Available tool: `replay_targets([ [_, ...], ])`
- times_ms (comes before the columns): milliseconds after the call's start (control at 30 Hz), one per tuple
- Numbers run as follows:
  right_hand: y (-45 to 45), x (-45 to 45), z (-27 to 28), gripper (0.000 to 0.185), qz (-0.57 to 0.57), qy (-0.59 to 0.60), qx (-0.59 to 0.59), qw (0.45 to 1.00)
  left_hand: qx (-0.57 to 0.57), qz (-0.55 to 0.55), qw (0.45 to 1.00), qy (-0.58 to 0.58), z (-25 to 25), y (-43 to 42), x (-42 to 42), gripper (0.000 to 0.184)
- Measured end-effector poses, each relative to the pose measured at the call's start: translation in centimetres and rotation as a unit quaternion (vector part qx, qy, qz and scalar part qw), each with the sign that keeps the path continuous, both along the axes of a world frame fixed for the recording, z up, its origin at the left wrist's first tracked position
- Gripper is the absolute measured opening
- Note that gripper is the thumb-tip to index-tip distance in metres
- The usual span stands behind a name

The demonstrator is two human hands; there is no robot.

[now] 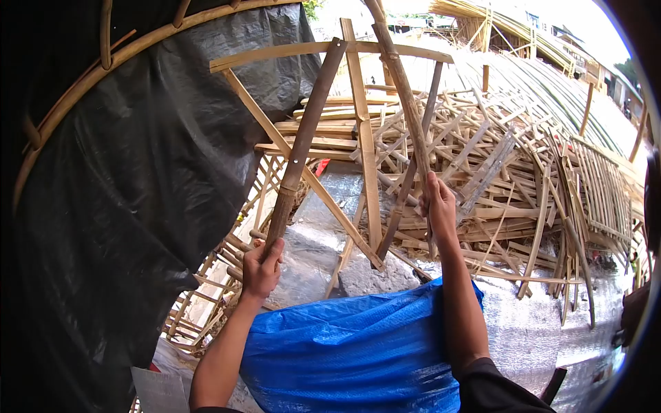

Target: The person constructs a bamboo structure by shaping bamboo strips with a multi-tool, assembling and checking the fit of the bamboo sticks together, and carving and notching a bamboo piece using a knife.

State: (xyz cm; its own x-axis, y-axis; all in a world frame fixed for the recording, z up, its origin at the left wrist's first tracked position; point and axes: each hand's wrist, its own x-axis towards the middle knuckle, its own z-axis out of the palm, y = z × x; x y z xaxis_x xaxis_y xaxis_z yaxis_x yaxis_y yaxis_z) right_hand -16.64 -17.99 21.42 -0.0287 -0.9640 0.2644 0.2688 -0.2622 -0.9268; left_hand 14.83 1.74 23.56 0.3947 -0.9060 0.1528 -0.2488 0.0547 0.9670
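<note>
My left hand (261, 270) is wrapped round the lower end of a dark brown bamboo piece (303, 141), which slants up to the right. My right hand (438, 204) grips a knobbly bamboo pole (407, 93) that runs up past the top of the view. Between and behind them stands a fan-shaped frame of split bamboo, with a curved crosspiece (275, 54), an upright middle slat (365, 138) and a diagonal slat (313, 180). Whether both held pieces are fastened to the crosspiece I cannot tell. Blue sheeting (344, 351) lies below, between my forearms.
Black plastic sheeting (138, 172) hangs at the left under a curved bamboo pole (82, 86). A large heap of bamboo offcuts (496, 179) fills the right. Slatted bamboo panels (599, 186) stand beyond it. Long poles (551, 96) lie farther back. Silvery sheeting (530, 323) covers the ground.
</note>
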Motion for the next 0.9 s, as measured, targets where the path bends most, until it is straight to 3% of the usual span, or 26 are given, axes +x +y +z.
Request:
replay_targets([
  [233,0.2,-0.5,0.6,0.053,0.024,-0.060,0.038,0.997,0.049,0.023,0.998,0.013,-0.4,-0.2,-0.3,0.048],
  [333,0.3,-1.0,0.6,0.059,0.133,-0.132,0.060,0.981,0.058,0.046,0.997,0.006,-0.5,-0.3,-0.3,0.050],
  [567,0.4,-1.5,0.7,0.062,0.261,-0.276,0.118,0.917,0.057,0.052,0.997,0.014,-0.5,-0.3,-0.3,0.051],
  [700,0.1,-1.9,0.2,0.062,0.318,-0.302,0.089,0.894,0.075,0.055,0.996,0.014,-0.1,-0.2,-0.4,0.051],
  [900,0.4,-1.8,0.6,0.065,0.305,-0.265,0.104,0.909,0.054,0.052,0.997,0.008,-0.7,-0.5,-0.2,0.051],
])
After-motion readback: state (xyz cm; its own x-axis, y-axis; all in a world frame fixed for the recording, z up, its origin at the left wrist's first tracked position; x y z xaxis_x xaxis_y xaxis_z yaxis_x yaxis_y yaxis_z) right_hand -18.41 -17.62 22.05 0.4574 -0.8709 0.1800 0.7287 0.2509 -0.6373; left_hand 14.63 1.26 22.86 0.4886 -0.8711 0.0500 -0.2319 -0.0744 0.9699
